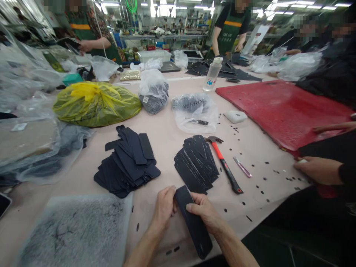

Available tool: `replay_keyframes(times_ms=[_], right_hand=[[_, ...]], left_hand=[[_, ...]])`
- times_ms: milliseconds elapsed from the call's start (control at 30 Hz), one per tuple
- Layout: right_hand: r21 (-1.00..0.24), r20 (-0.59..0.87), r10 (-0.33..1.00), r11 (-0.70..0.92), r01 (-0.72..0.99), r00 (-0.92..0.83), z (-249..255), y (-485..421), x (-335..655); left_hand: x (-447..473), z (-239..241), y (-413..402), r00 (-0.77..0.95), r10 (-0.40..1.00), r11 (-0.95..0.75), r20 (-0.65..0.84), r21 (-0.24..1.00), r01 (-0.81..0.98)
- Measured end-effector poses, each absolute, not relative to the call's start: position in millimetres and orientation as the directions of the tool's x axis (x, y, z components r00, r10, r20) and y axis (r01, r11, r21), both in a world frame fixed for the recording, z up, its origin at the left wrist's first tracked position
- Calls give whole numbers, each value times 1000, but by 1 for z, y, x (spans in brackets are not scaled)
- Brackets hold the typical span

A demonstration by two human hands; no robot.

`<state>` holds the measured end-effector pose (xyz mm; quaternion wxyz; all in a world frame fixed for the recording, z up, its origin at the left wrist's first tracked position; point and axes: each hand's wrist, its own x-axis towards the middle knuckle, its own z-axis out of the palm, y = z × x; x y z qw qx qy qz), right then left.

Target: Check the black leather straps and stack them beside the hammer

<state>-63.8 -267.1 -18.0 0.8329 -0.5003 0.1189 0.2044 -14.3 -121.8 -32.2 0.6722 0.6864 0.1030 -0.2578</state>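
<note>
Both hands grip one long black strip (194,226) near the table's front edge. My left hand (164,207) pinches its upper left edge, fingers closed. Across the strip's upper part lie the curled fingers of my right hand (204,213). Just beyond them sits a stack of similar black pieces (196,163). A second, looser pile of black pieces (128,161) lies to the left of that.
A red-handled hammer (226,165) and a small pink tool (242,167) lie right of the stack. A grey scuffed mat (78,230) lies front left. Plastic bags, a yellow bag (96,102), a bottle (213,74) and a red board (280,107) lie farther back. Another person's hand (317,168) rests at the right.
</note>
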Motion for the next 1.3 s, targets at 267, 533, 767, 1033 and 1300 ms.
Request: replay_keyframes(times_ms=[267, 533, 767, 1033, 1300], right_hand=[[-821, -327, 274, 391, -416, 904, -19, -272, -69], [-747, -267, 351, 513, -423, 897, -9, -261, -83], [-774, -241, 325, 504, -383, 915, -5, -254, -93], [-785, -350, 274, 437, -440, 896, -5, -249, -98], [-761, -350, 280, 472, -446, 894, -3, -238, -100]], left_hand=[[-27, -18, -126, 842, -158, -7, -516, 853, 521], [-41, -4, -119, 804, -133, 134, -580, 793, 595], [-55, 10, -117, 762, -166, 194, -627, 736, 648], [-57, 36, -96, 999, 13, -438, -40, 898, 41], [-70, 51, -74, 892, -409, -548, 192, 730, -409]])
